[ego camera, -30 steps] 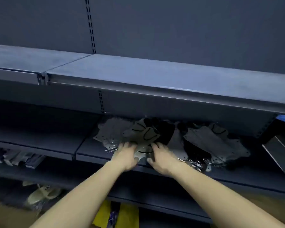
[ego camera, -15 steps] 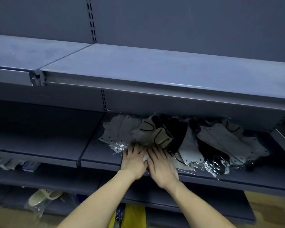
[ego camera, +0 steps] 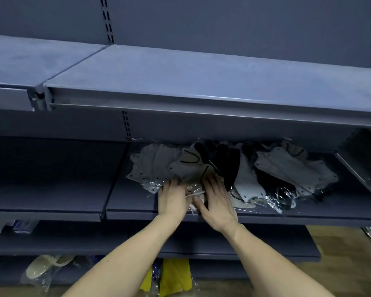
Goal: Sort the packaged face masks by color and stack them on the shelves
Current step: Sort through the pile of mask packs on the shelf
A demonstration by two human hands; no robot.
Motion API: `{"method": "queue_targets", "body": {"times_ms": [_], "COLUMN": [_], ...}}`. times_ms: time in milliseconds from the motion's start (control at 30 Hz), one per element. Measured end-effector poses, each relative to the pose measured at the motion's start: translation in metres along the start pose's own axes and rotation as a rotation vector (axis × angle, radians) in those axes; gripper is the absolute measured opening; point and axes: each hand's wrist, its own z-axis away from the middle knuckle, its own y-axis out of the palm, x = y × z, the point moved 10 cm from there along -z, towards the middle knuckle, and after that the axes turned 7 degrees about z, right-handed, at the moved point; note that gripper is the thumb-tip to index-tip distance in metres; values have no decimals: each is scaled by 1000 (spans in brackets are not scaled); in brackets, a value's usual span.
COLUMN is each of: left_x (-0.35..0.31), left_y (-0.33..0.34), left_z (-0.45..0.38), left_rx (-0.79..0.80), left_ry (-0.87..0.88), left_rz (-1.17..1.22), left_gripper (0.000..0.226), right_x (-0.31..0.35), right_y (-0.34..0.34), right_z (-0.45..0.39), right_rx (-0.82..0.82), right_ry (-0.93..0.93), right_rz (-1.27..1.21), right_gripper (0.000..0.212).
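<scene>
A loose pile of packaged face masks lies on the middle shelf (ego camera: 135, 202). It holds grey masks (ego camera: 152, 166) at the left, a beige mask with a black loop (ego camera: 186, 163), a black mask (ego camera: 227, 166), a white mask (ego camera: 246, 181) and more pale masks (ego camera: 287, 168) at the right. My left hand (ego camera: 172, 198) rests with straight fingers on the front of the pile. My right hand (ego camera: 216, 200) lies beside it, fingers spread over the packets. Between them shows a clear packet with a white ear loop (ego camera: 194, 195).
The upper shelf (ego camera: 180, 82) juts out above the pile. Left of the pile is another shelf section (ego camera: 51, 189). Lower down are small packs (ego camera: 19, 226), bagged pale shoes (ego camera: 45, 266) and a yellow bagged item (ego camera: 174, 275). A shelf end panel (ego camera: 364, 163) stands at the right.
Both hands stayed at the front of the pile. They have parted slightly, the right fingers spread wider, and a packet with a white loop shows between them.
</scene>
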Motion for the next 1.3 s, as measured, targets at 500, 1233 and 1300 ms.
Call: {"method": "queue_targets", "body": {"times_ms": [500, 1233, 1300], "left_x": [42, 57, 58], "left_y": [3, 5, 6], "left_z": [26, 49, 49], "left_rx": [75, 244, 256], "left_ry": [41, 7, -1], "left_rz": [-74, -150, -150], "left_gripper": [54, 74, 73], "right_x": [1, -11, -10], "right_y": [6, 3, -11], "right_z": [-1, -24, -28], "right_rx": [-42, 148, 81], "right_ry": [-63, 229, 279], "right_rz": [-19, 142, 231], "right_gripper": [54, 64, 64]}}
